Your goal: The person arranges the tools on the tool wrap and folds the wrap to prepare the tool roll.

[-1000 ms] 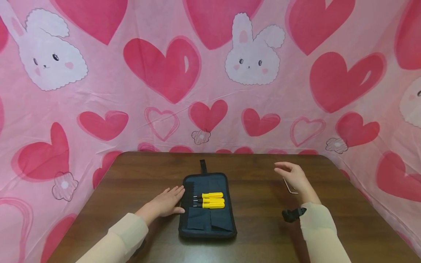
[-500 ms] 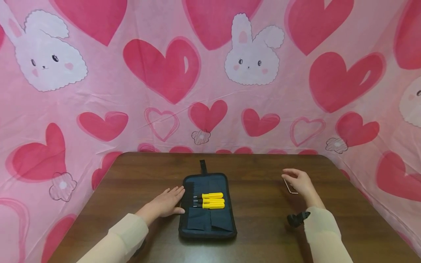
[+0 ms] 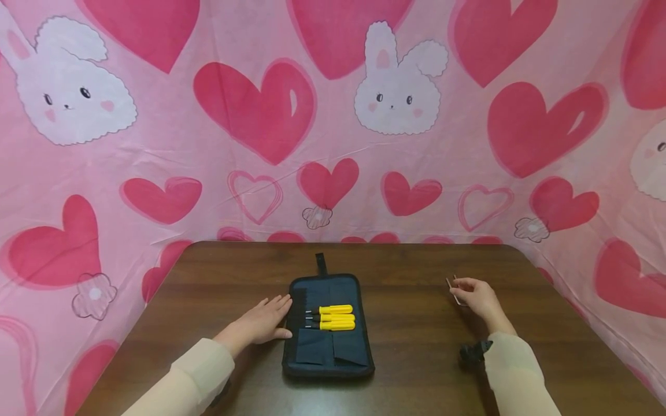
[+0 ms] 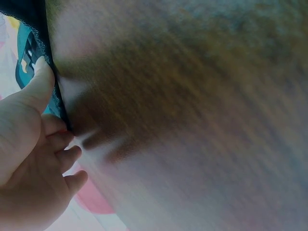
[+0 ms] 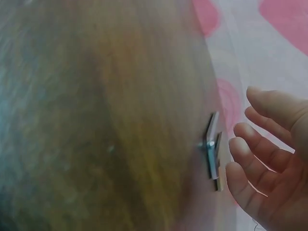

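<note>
Unfolded on the table lies a dark tool pouch, with several yellow-handled screwdrivers in it. My left hand rests beside the pouch, its straight fingers and thumb touching the left edge. In the left wrist view the left hand meets the pouch's black border. On the right, my right hand is over thin L-shaped hex keys, partly covering them. In the right wrist view the hex keys appear just off the loosely bent fingertips, and the right hand grips nothing.
The brown wooden table has rounded far corners. A pink cloth with hearts and rabbits hangs behind it and at both sides. The pouch's strap points to the far edge. A black wrist camera sits under the right sleeve.
My right hand has come down and slightly right, nearer to me, onto the hex keys; its fingers now cover their near part. The left hand and the pouch stay where they were.
</note>
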Demonstrator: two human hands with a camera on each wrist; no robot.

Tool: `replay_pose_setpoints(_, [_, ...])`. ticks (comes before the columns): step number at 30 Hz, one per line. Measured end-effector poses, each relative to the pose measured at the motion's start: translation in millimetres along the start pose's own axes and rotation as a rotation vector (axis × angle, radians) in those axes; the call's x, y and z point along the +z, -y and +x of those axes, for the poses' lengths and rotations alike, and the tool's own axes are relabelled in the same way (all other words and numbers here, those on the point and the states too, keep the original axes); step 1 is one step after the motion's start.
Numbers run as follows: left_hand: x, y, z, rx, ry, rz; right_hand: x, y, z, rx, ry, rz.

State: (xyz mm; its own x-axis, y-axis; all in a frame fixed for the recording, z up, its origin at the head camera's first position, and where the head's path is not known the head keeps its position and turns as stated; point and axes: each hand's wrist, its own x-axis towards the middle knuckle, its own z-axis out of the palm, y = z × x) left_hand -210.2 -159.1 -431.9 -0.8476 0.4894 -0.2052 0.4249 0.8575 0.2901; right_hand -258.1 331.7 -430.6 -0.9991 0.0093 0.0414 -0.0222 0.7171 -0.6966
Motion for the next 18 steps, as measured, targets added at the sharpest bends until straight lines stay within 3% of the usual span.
replay_pose_setpoints(7, [-0.1, -0.3, -0.1, 0.002, -0.001, 0.003, 1.0, -7.9, 0.4, -0.014, -0.036, -0.088])
replay_pose_setpoints(18, [-1.1, -0.8, 0.3, 0.016, -0.013, 0.038, 2.5, -9.5, -0.9, 0.01, -0.021, -0.122])
